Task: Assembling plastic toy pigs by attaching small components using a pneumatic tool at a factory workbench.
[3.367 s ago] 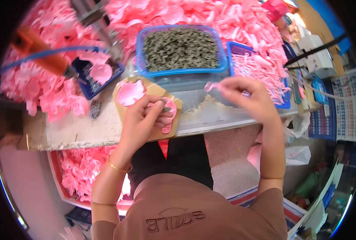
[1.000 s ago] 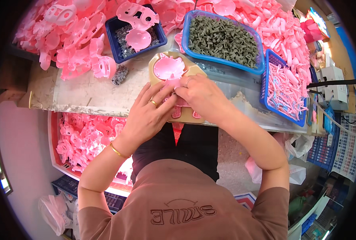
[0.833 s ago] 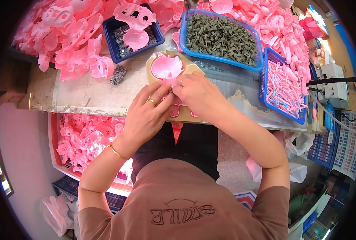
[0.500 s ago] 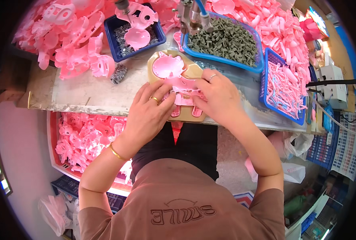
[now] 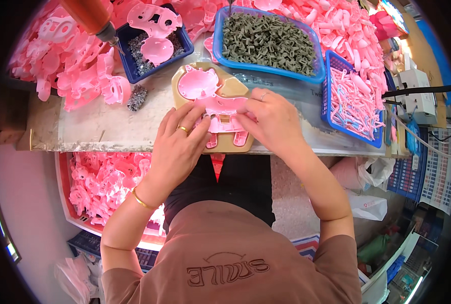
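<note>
A pink plastic toy shell [image 5: 199, 83], with a round head part and two legs, lies hollow side up in a tan fixture [image 5: 233, 86] at the table's front edge. My left hand [image 5: 181, 133] is bent over the shell's left side, its fingertips closed against the middle of the body. At the right side my right hand [image 5: 275, 121] has its fingers bunched on the shell's edge. Whether a small part is under my fingertips is hidden.
Behind are a blue tray of grey-green small parts [image 5: 271, 45] and a dark blue bin of screws [image 5: 134, 55]. A blue basket [image 5: 329, 96] holds thin pink pieces. An orange screwdriver [image 5: 91, 17] hangs at the upper left. Pink shells [image 5: 109, 185] fill a crate below.
The view has shifted, so the table's things sit farther left. The orange screwdriver now shows, and the metal tool head has left the tray's front. Both hands stay at the shell, fingers slightly shifted.
</note>
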Tool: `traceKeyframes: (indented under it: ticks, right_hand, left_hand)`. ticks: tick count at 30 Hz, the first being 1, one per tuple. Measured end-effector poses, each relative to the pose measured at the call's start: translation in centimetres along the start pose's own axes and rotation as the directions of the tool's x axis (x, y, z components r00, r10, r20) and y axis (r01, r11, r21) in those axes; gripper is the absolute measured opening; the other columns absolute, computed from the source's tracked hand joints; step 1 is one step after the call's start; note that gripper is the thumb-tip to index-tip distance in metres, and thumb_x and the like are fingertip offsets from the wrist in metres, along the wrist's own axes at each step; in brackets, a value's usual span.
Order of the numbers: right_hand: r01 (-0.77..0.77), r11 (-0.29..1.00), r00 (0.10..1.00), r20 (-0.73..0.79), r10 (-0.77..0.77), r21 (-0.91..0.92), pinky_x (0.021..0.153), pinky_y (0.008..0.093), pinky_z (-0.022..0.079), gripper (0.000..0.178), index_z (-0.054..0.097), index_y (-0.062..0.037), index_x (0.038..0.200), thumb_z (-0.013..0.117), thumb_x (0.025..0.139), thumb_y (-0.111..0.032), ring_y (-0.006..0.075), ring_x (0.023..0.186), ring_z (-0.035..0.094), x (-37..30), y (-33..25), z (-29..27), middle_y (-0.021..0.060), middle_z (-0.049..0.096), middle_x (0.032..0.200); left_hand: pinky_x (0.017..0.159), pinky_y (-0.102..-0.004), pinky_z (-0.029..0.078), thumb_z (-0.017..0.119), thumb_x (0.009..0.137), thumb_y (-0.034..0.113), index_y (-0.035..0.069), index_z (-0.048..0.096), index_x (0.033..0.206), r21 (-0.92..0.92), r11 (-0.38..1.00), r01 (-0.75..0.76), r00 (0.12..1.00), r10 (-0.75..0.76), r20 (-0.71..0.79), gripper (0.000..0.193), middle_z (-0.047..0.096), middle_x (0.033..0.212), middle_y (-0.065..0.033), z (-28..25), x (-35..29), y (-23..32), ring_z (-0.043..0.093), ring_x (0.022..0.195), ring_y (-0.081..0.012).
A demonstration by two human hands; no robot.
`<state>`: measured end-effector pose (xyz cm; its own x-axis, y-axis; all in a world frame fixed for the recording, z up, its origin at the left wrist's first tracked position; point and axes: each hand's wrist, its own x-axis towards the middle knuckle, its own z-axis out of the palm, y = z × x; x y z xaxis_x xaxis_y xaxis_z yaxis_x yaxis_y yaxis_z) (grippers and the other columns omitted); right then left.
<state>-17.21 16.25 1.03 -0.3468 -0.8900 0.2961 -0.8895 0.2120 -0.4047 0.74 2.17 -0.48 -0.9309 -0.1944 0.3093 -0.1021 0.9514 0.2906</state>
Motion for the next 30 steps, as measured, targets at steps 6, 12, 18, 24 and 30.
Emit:
traceKeyframes:
  ticks: [6, 12, 18, 24, 30]
  right_hand:
    - [0.013, 0.999, 0.982, 0.188, -0.004, -0.048, 0.066, 0.0424, 0.049, 0.016, 0.068, -0.0068, 0.081, 0.073, 0.079, -0.022, 0.0325, 0.074, 0.062, 1.4, 0.3, -0.8, 0.009, 0.061, 0.079]
    - [0.163, 0.96, 0.985, -0.094, -0.145, 0.228, 0.071, 0.0354, 0.051, 0.033, 0.065, -0.0039, 0.111, 0.072, 0.085, -0.022, 0.0238, 0.08, 0.065, 10.0, -5.4, -3.1, 0.0115, 0.063, 0.086]
    - [0.298, 0.926, 0.76, -0.645, -0.082, 0.233, 0.1, 0.0406, 0.046, 0.067, 0.043, 0.0067, 0.137, 0.064, 0.093, -0.04, 0.0358, 0.116, 0.06, 25.6, -10.0, -0.6, 0.0254, 0.062, 0.124]
    - [0.16, 0.953, 0.889, -0.456, -0.026, 0.258, 0.095, 0.0448, 0.049, 0.06, 0.049, 0.0006, 0.133, 0.07, 0.087, -0.033, 0.0439, 0.109, 0.061, 27.1, -11.3, -2.2, 0.029, 0.064, 0.115]
    - [0.143, 0.866, 0.977, -0.206, -0.047, 0.479, 0.078, 0.0328, 0.053, 0.049, 0.056, 0.0004, 0.123, 0.076, 0.084, -0.023, 0.0192, 0.085, 0.065, 24.0, -10.5, -4.4, 0.0117, 0.068, 0.096]
  left_hand:
    - [0.106, -0.0495, 0.039, 0.066, 0.088, 0.016, 0.006, 0.062, 0.115, -0.017, 1.0, 0.002, 0.999, -0.002, -0.034, 0.029, 0.058, 0.128, -0.0113, 0.0, 0.0, -0.1, 0.049, 0.126, -0.0316]
    - [0.101, -0.0456, 0.044, 0.065, 0.088, 0.015, 0.004, 0.06, 0.117, -0.215, 0.977, 0.016, 0.994, -0.039, -0.102, 0.031, 0.055, 0.131, -0.0138, -0.5, 0.0, -0.7, 0.051, 0.122, -0.034]
    - [0.08, -0.0394, 0.049, 0.062, 0.083, 0.004, 0.005, 0.062, 0.1, 0.031, 0.999, 0.036, 0.947, -0.024, -0.321, 0.017, 0.062, 0.098, -0.0091, -2.6, 2.7, -7.0, 0.059, 0.093, -0.0293]
    - [0.077, -0.0381, 0.05, 0.061, 0.08, 0.007, 0.007, 0.065, 0.083, 0.302, 0.943, 0.138, 0.954, -0.044, -0.295, 0.005, 0.059, 0.087, -0.0086, -4.3, 6.3, -15.0, 0.059, 0.091, -0.028]
    - [0.075, -0.0403, 0.051, 0.069, 0.077, 0.017, 0.009, 0.069, 0.076, 0.545, 0.832, 0.104, 0.993, -0.116, -0.013, 0.009, 0.065, 0.084, -0.0072, -1.9, 11.0, -18.4, 0.062, 0.086, -0.0244]
